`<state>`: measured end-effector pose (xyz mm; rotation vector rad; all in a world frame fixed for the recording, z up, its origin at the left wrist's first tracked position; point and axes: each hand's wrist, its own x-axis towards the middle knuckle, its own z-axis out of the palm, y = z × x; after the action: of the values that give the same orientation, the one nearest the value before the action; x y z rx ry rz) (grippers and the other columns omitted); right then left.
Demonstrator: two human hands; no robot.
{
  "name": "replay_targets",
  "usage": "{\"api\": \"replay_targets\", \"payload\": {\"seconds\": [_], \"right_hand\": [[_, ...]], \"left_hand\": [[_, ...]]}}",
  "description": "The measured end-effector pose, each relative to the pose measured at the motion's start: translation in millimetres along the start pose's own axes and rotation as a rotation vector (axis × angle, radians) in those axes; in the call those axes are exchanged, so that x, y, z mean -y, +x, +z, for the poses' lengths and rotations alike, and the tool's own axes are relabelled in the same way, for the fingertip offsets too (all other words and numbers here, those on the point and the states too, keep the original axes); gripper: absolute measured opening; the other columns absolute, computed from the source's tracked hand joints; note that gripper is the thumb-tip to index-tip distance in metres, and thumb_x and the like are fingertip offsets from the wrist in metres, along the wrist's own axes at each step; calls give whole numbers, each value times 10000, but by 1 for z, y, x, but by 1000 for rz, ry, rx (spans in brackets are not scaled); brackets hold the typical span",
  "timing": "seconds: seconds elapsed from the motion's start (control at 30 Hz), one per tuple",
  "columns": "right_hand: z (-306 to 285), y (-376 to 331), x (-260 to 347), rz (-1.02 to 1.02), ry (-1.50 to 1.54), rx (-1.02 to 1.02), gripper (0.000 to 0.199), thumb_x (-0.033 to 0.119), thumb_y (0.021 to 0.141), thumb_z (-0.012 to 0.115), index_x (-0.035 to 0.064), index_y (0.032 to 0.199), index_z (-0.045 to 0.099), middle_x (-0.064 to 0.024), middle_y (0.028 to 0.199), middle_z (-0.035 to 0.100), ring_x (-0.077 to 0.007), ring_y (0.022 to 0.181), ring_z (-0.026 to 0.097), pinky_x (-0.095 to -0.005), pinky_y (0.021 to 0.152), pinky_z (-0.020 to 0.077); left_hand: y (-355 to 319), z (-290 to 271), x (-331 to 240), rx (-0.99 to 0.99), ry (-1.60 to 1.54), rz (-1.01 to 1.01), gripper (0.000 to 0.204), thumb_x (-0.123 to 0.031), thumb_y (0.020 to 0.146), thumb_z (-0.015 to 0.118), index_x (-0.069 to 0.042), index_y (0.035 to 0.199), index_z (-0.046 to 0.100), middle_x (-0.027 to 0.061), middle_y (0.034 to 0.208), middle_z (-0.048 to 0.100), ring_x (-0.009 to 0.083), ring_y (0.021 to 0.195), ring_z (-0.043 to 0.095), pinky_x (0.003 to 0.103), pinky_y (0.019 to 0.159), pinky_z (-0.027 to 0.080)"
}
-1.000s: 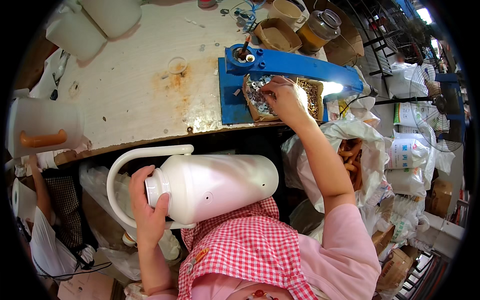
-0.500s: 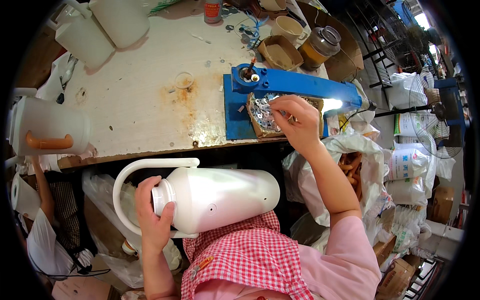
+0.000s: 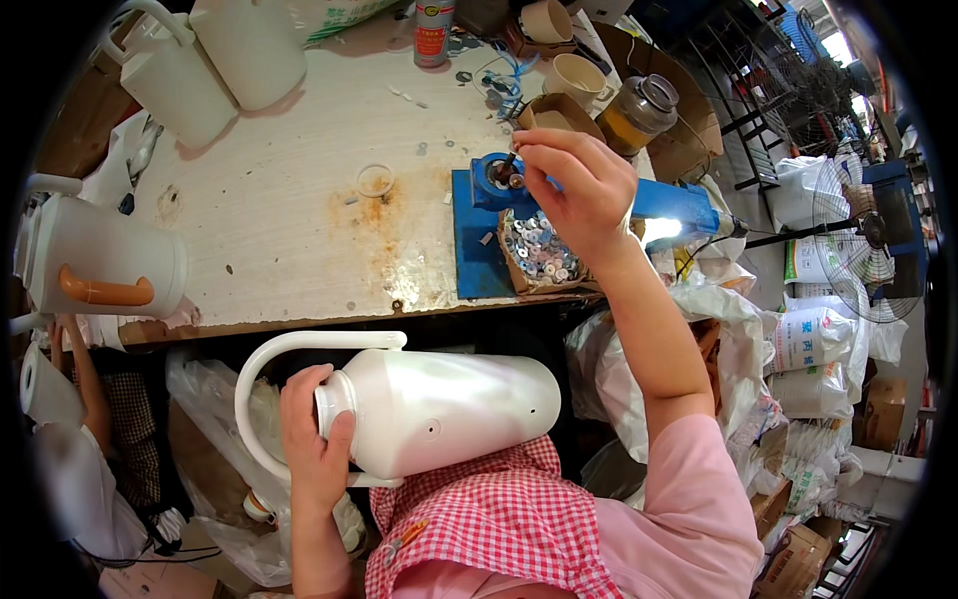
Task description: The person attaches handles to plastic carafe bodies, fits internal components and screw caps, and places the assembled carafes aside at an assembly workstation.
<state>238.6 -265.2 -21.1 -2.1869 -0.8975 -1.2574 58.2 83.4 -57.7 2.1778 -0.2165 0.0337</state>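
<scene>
A white plastic thermos jug body [image 3: 464,404] with a big looped handle lies on its side across my lap, its neck to the left. Around that neck my left hand [image 3: 317,434] is closed, thumb on the near side. My right hand [image 3: 584,190] is raised over a blue bench machine [image 3: 674,205], thumb and fingers pinched just above the machine's upright dark pin [image 3: 507,162]. Whatever small piece sits between the fingertips is too small to make out. Beneath this hand, a cardboard box of small metal washers [image 3: 544,250] rests beside the machine.
White jugs stand at the table's far left, and another with an orange handle [image 3: 105,290] is nearer. A spray can [image 3: 432,35], a beige cup [image 3: 577,78] and a jar of yellow liquid [image 3: 639,110] stand at the back. A plastic sack [image 3: 733,329] hangs open at right.
My right hand has risen from the box of washers to the machine's pin, fingers still pinched. My left hand keeps hold of the jug, which has barely shifted.
</scene>
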Motion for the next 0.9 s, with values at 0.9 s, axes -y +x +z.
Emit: {"api": "replay_targets", "payload": {"seconds": [0.9], "right_hand": [[-6, 25, 92, 1033, 1159, 65, 522, 202, 904, 776, -52, 1309, 567, -85, 1155, 696, -136, 1032, 654, -287, 905, 532]], "left_hand": [[88, -117, 13, -544, -488, -328, 400, -247, 1025, 520, -11, 1342, 578, 95, 1262, 625, 210, 1096, 636, 342, 963, 504]]}}
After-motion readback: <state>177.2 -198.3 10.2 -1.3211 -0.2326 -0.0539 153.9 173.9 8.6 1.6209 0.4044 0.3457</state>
